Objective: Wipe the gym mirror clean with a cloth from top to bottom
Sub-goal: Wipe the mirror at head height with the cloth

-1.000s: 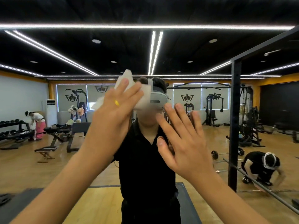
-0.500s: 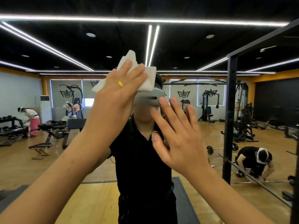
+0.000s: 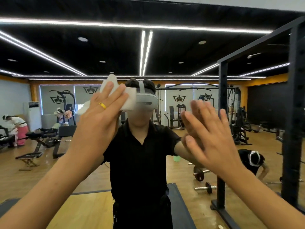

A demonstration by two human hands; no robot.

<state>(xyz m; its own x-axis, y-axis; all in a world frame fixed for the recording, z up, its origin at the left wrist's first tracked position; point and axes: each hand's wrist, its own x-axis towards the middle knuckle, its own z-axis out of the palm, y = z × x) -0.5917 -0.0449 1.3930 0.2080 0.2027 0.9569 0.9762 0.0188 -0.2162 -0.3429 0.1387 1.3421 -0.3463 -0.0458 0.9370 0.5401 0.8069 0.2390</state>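
Note:
The gym mirror (image 3: 148, 52) fills the whole view and reflects the room and a person in a black shirt. My left hand (image 3: 100, 116), with a yellow ring, presses a white cloth (image 3: 129, 100) flat against the glass at about head height, its fingers straight and spread. Part of the cloth sticks out above and to the right of the fingers. To the right, my right hand (image 3: 209, 136) lies flat on the mirror with fingers straight and spread, holding nothing; its reflection meets it at the fingertips.
A black steel rack post (image 3: 295, 113) stands close at the right edge. The mirror reflects weight benches (image 3: 33, 152) at left, dumbbells (image 3: 204, 187) on the wooden floor, and a crouching person (image 3: 252, 161) at lower right.
My right hand has slid to the right along the glass, away from the left. The left hand still presses the cloth at head height. The view has tilted up.

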